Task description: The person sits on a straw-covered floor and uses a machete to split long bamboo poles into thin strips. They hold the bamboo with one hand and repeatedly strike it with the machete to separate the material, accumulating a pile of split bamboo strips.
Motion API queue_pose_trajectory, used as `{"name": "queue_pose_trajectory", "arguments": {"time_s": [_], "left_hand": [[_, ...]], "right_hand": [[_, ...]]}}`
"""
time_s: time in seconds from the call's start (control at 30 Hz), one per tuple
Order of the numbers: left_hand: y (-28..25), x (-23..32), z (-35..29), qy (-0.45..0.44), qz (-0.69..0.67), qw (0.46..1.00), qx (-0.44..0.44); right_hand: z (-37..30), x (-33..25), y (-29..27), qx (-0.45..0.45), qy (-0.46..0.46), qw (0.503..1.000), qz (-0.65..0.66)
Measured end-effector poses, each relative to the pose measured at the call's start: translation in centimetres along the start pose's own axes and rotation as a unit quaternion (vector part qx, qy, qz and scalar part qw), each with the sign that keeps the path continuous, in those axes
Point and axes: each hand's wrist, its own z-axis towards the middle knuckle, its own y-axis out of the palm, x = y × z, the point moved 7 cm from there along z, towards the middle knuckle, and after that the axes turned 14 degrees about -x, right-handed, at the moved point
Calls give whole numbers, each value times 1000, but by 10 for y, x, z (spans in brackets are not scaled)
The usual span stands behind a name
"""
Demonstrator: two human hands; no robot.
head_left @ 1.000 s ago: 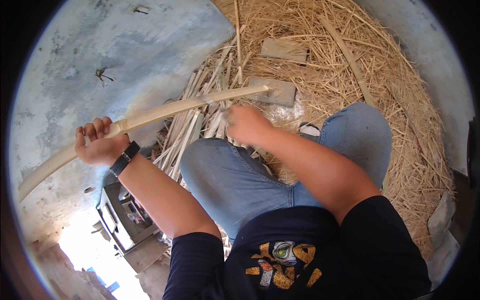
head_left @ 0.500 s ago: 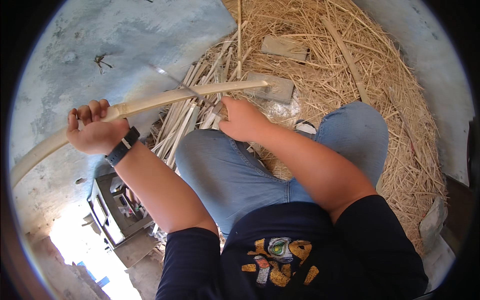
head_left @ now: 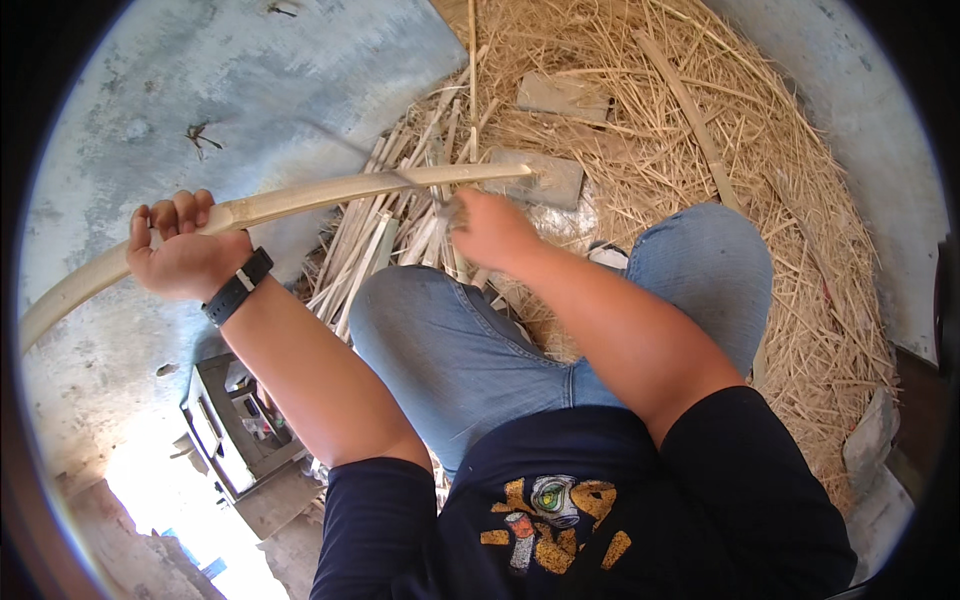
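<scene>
A long pale strip of split bamboo (head_left: 320,193) runs from the left edge across to the middle, its far end over or on a grey slab (head_left: 565,183); whether they touch I cannot tell. My left hand (head_left: 185,245), palm up with a dark watch at the wrist, is wrapped around the strip. Past the strip's middle, my right hand (head_left: 495,232) is closed on the handle end of a knife. Its long thin blade (head_left: 345,143) crosses the bamboo and is smeared by motion; most of the handle is hidden in my fist.
Shavings (head_left: 810,260) cover the floor ahead and to the right. Thin split sticks (head_left: 350,255) lie heaped beyond my left knee. A bamboo length (head_left: 690,115) and another flat slab (head_left: 565,97) rest among the shavings. A wooden box (head_left: 250,460) stands lower left, beside the blue-grey wall (head_left: 270,70).
My right hand and the knife have moved slightly to the right and are more blurred. The left hand still grips the bamboo in nearly the same place.
</scene>
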Motion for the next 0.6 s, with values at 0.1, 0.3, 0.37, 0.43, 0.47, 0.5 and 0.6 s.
{"name": "queue_pose_trajectory", "arguments": {"time_s": [0.1, 0.3, 0.37, 0.43, 0.47, 0.5, 0.6], "left_hand": [[7, -1, 3, -3, -4, 1000, -8], [4, -2, 5, 8, -16, 999, -30], [6, -4, 5, 6, -15, 999, -34], [19, 0, 5, 4, -12, 999, -40], [27, 2, 3, 6, -8, 999, -35], [27, 3, 2, 4, -8, 1000, -29], [14, 4, 3, 6, -24, 999, -30]], "right_hand": [[10, 38, -11, 14, 114, 993, 36], [-15, -45, -1, -23, -55, 998, 0], [-21, -48, -2, -40, -45, 998, 34], [-7, -20, 0, -37, -20, 996, 81], [4, 3, -4, 11, -27, 998, 54], [9, 18, -5, 10, 24, 998, 50], [12, 23, -6, -5, 107, 992, 61]]}}
